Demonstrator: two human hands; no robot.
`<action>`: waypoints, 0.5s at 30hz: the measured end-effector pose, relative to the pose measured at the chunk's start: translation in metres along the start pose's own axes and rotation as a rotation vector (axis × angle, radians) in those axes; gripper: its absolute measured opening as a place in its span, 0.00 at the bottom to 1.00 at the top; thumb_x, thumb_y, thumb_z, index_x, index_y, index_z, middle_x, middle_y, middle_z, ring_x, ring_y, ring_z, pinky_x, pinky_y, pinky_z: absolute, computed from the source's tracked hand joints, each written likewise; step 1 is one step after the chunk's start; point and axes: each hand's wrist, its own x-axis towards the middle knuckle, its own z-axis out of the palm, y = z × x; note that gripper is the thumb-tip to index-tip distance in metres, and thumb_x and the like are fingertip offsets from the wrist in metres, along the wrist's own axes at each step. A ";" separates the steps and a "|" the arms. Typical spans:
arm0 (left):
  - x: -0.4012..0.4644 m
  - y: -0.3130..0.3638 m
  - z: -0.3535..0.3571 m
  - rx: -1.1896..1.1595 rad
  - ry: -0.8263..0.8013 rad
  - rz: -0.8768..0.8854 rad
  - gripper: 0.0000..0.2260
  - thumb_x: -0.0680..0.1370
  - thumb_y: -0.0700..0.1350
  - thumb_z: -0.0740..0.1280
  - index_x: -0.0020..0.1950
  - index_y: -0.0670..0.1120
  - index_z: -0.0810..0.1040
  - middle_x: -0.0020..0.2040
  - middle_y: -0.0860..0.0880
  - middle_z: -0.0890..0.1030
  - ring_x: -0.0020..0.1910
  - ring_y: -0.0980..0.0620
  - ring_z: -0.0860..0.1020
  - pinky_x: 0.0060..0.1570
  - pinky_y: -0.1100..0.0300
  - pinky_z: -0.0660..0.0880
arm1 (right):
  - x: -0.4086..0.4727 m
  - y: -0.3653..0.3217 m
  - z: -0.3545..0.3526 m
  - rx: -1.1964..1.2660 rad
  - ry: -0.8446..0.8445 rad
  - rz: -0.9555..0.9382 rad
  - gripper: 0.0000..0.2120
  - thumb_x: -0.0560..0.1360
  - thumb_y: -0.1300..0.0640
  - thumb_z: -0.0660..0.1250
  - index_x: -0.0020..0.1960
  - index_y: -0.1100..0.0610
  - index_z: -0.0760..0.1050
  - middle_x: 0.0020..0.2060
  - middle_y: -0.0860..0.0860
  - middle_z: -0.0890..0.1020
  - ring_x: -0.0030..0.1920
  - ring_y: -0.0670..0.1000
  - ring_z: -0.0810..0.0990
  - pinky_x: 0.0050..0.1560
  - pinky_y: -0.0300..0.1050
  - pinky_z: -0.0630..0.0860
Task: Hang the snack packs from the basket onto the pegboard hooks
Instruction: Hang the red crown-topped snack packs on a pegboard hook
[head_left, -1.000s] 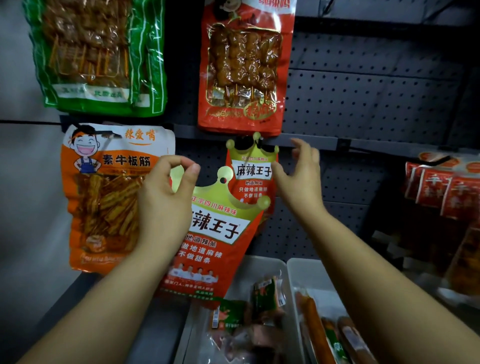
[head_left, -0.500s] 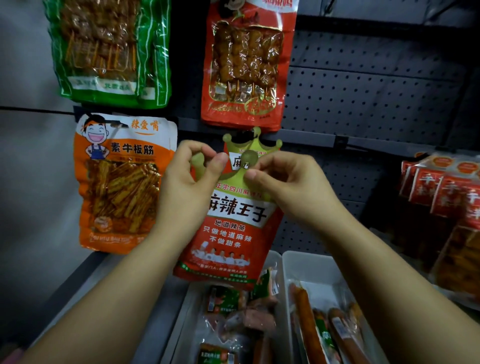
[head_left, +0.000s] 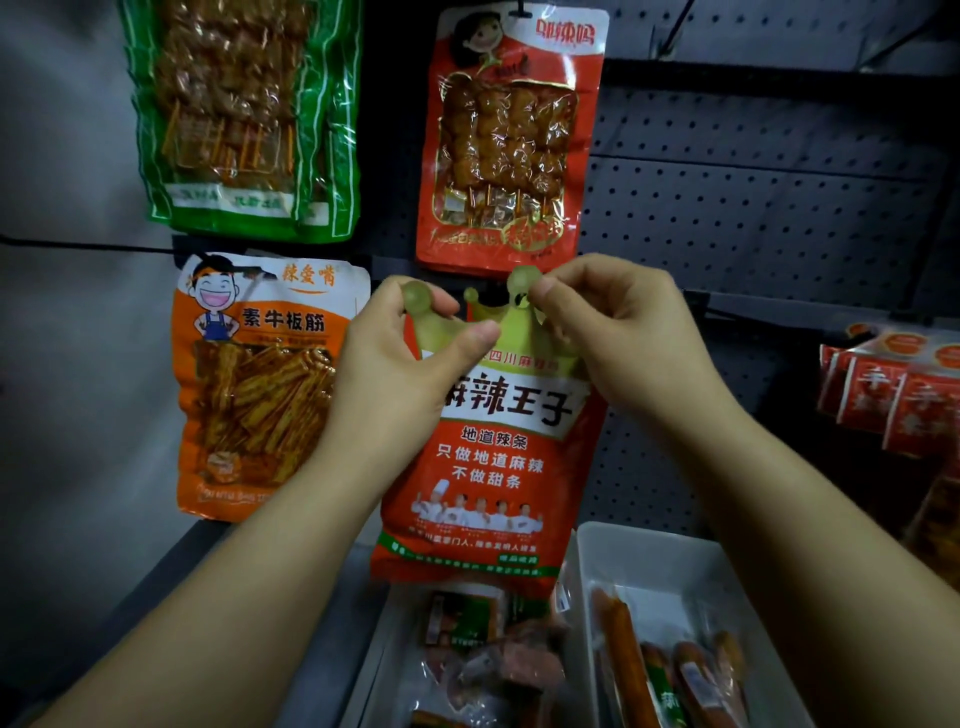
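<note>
1. Nearest, bottom of view: white basket (head_left: 675, 566) holding sausage sticks (head_left: 623, 665); just left of it a second tray (head_left: 379, 654) with small mixed snack packs (head_left: 467, 623).
2. Both forearms come up from the lower corners and meet at the top of the red crown-topped pack (head_left: 493, 457).
3. Left hand (head_left: 395, 374): thumb and fingers pinching the pack's left crown lobe.
4. Right hand (head_left: 613, 332): fingertips pinching the right crown lobe, by the hang hole.
5. The red crown-topped pack hangs upright between the hands, bottom edge above the trays, held against the pegboard (head_left: 753, 208). Cannot tell whether the hole is on a hook.
6. A second crown tip (head_left: 471, 295) shows right behind the pack's top.
7. Left of it, on the board: orange pack with a cartoon man (head_left: 249, 374).
8. Upper row: green skewer pack (head_left: 244, 114) left, red skewer pack (head_left: 509, 140) just above the hands.
9. Far right: row of small red packs (head_left: 893, 395), blurred.
</note>
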 end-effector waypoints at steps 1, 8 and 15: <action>0.001 0.002 0.001 0.001 0.004 0.000 0.11 0.71 0.46 0.74 0.42 0.54 0.71 0.35 0.57 0.78 0.33 0.66 0.77 0.33 0.72 0.72 | 0.001 0.000 0.000 0.000 0.002 0.012 0.12 0.77 0.53 0.66 0.35 0.50 0.76 0.28 0.44 0.78 0.31 0.41 0.76 0.35 0.38 0.73; 0.005 0.004 0.001 -0.010 0.020 -0.015 0.12 0.71 0.47 0.73 0.46 0.55 0.71 0.39 0.52 0.81 0.37 0.62 0.80 0.37 0.69 0.76 | 0.012 -0.002 0.005 -0.044 0.038 0.034 0.16 0.76 0.53 0.66 0.30 0.51 0.72 0.28 0.45 0.78 0.30 0.40 0.76 0.32 0.35 0.73; 0.008 -0.018 0.006 0.042 -0.044 -0.175 0.14 0.71 0.52 0.73 0.51 0.56 0.71 0.50 0.50 0.81 0.49 0.50 0.81 0.48 0.50 0.79 | 0.018 0.013 0.013 -0.211 0.049 0.106 0.12 0.76 0.50 0.65 0.36 0.52 0.76 0.33 0.49 0.82 0.37 0.50 0.80 0.42 0.53 0.80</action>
